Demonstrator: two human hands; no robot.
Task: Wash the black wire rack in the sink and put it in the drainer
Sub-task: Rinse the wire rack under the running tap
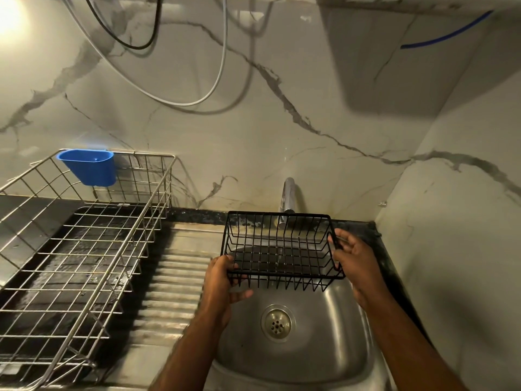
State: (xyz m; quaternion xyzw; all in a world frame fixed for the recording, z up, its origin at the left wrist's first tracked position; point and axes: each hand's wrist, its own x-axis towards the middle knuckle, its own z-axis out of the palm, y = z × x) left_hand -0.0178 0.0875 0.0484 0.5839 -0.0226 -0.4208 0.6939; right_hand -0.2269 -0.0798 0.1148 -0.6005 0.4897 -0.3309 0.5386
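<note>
Gripping one black wire rack above one steel sink, just in front of one tap: left hand, fingers curled round near left corner, thumb beneath; right hand, fingers loosely bent against right end wires. Beside, left: one steel drainer, bearing one blue cup. Drain strainer: one.

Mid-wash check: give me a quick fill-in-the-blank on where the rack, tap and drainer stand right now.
1. Both hands, left hand and right hand, hold the black wire rack above the ____.
2. The tap stands behind the ____.
3. A ____ cup hangs on the drainer.

Missing words: sink; rack; blue
</note>
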